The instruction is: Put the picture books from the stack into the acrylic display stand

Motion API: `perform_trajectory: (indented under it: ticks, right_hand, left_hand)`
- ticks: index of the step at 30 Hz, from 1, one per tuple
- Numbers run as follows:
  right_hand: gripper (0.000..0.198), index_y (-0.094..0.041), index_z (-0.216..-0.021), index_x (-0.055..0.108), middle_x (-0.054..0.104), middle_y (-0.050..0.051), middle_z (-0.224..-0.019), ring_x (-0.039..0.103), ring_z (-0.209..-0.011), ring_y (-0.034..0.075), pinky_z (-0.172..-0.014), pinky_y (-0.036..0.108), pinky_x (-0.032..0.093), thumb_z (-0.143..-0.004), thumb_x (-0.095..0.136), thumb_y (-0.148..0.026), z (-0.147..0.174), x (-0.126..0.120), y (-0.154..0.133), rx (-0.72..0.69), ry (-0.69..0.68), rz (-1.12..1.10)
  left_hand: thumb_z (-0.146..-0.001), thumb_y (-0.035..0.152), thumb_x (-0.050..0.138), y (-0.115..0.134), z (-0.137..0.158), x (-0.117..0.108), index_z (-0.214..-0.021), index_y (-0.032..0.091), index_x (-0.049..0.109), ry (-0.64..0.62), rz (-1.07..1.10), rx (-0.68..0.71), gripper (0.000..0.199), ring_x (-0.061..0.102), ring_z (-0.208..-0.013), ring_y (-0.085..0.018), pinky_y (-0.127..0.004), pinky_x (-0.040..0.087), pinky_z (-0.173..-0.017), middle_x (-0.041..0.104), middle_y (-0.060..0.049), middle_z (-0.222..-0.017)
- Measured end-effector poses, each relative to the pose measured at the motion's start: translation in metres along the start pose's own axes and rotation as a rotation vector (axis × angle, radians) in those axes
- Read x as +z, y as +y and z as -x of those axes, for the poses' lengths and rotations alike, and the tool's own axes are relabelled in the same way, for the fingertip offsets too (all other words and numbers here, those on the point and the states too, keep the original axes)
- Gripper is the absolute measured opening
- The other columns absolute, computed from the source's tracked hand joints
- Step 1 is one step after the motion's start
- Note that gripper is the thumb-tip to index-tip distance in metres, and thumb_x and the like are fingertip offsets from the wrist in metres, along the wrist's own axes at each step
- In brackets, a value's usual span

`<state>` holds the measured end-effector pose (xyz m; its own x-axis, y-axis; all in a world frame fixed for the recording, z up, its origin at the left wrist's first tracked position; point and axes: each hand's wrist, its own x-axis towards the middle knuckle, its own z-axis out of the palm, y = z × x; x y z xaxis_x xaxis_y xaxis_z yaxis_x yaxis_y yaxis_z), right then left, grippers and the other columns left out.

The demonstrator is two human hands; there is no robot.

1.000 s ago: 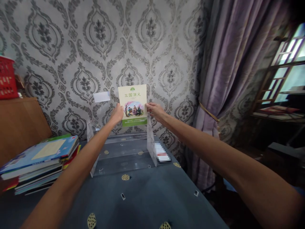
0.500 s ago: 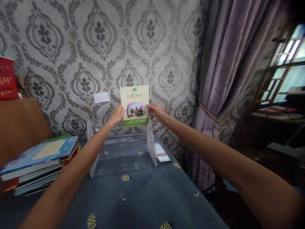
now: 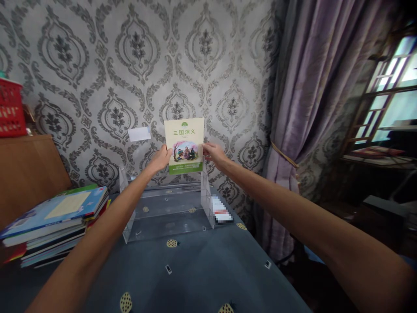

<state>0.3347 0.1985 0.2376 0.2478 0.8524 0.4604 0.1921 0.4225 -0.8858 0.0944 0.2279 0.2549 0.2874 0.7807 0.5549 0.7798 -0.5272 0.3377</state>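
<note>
A cream and green book (image 3: 184, 147) with a picture of seated figures under a pink tree stands upright in the air, its cover facing me. My left hand (image 3: 162, 157) grips its left edge. At the opposite edge, the fingers of my right hand (image 3: 213, 153) are closed on the book too. Below and behind it, a clear plastic book rack (image 3: 208, 198) rests on the table, its two side panels upright. The book hides part of the rack's back and right panel.
A stack of books (image 3: 58, 217) lies at left on the dark patterned tablecloth (image 3: 195, 274). Behind it are a wooden cabinet (image 3: 29, 169) and a red basket (image 3: 11, 108). A blurred-out white item (image 3: 222, 209) lies right of the rack. A purple curtain (image 3: 299, 95) hangs at right.
The book and both hands stay nearly where they were, still gripping its two edges. The whole view has shifted very slightly.
</note>
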Motion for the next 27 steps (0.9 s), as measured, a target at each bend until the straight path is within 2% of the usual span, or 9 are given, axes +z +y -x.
perform_trajectory:
  ticks: [5,8,11,13,15,17,20,24,27]
  right_hand:
    - [0.032,-0.020,-0.086,0.066,0.071,0.003,-0.081,0.065,-0.080,0.019,-0.072,0.031,0.050,-0.070,0.062,-0.047,0.007,0.001,-0.004,-0.011,0.075,0.018]
    - [0.034,-0.019,-0.097,0.066,0.072,0.005,-0.090,0.067,-0.086,0.020,-0.079,0.034,0.052,-0.072,0.058,-0.039,0.019,0.001,-0.002,-0.024,0.129,0.052]
    - [0.038,-0.017,-0.105,0.065,0.073,0.009,-0.100,0.068,-0.094,0.023,-0.088,0.040,0.052,-0.072,0.057,-0.033,0.037,0.001,0.005,-0.043,0.158,0.098]
    - [0.039,-0.016,-0.106,0.065,0.074,0.012,-0.103,0.068,-0.098,0.026,-0.093,0.044,0.051,-0.071,0.059,-0.032,0.055,0.000,0.010,-0.094,0.152,0.165]
    - [0.038,-0.017,-0.104,0.066,0.074,0.014,-0.105,0.067,-0.102,0.029,-0.097,0.047,0.049,-0.069,0.059,-0.028,0.077,-0.003,0.013,-0.119,0.128,0.191]
    - [0.033,-0.021,-0.102,0.069,0.074,0.013,-0.110,0.067,-0.102,0.031,-0.094,0.050,0.050,-0.073,0.059,-0.032,0.103,-0.008,0.015,-0.233,0.119,0.374]
    - [0.030,-0.026,-0.104,0.071,0.075,0.012,-0.108,0.070,-0.095,0.032,-0.075,0.045,0.056,-0.083,0.053,-0.039,0.147,-0.014,0.019,-0.358,0.068,0.593]
    - [0.023,-0.031,-0.103,0.070,0.076,0.010,-0.104,0.072,-0.095,0.030,-0.075,0.043,0.058,-0.089,0.053,-0.038,0.199,-0.006,0.035,-0.402,-0.104,0.525]
    - [0.022,-0.031,-0.103,0.070,0.076,0.009,-0.105,0.071,-0.100,0.029,-0.087,0.046,0.058,-0.091,0.052,-0.035,0.228,0.016,0.051,-0.408,-0.277,0.439]
  left_hand:
    - [-0.100,0.039,0.040,-0.004,0.003,0.001,-0.117,0.017,0.054,0.066,0.058,0.013,0.032,0.068,-0.099,-0.032,-0.042,0.050,-0.089,0.071,-0.013,-0.097]
    - [-0.099,0.032,0.041,-0.009,0.015,0.004,-0.129,0.015,0.045,0.147,0.087,-0.007,0.034,0.067,-0.102,-0.028,-0.040,0.049,-0.094,0.070,-0.013,-0.104]
    - [-0.099,0.027,0.042,-0.021,0.040,0.008,-0.131,0.017,0.043,0.252,0.107,0.010,0.033,0.063,-0.110,-0.023,-0.037,0.046,-0.099,0.066,-0.013,-0.116]
    - [-0.098,0.024,0.045,-0.034,0.064,0.008,-0.126,0.017,0.047,0.367,0.115,0.099,0.029,0.060,-0.113,-0.023,-0.038,0.044,-0.102,0.065,-0.013,-0.115]
    - [-0.097,0.025,0.047,-0.053,0.091,0.002,-0.123,0.016,0.049,0.404,0.036,0.160,0.027,0.058,-0.117,-0.024,-0.040,0.043,-0.105,0.064,-0.013,-0.117]
    - [-0.098,0.027,0.046,-0.075,0.122,-0.010,-0.124,0.016,0.051,0.383,-0.117,0.139,0.029,0.053,-0.124,-0.027,-0.043,0.041,-0.108,0.063,-0.014,-0.122]
    - [-0.097,0.035,0.049,-0.112,0.167,-0.038,-0.126,0.013,0.054,0.305,-0.413,0.005,0.037,0.040,-0.140,-0.034,-0.050,0.032,-0.115,0.059,-0.018,-0.133]
    - [-0.092,0.052,0.053,-0.155,0.214,-0.075,-0.140,0.008,0.047,0.085,-0.713,-0.186,0.065,0.030,-0.146,-0.043,-0.065,0.024,-0.114,0.047,-0.029,-0.147]
    - [-0.093,0.051,0.050,-0.171,0.233,-0.088,-0.145,0.007,0.043,-0.030,-0.785,-0.297,0.068,0.035,-0.143,-0.045,-0.070,0.028,-0.109,0.046,-0.029,-0.149]
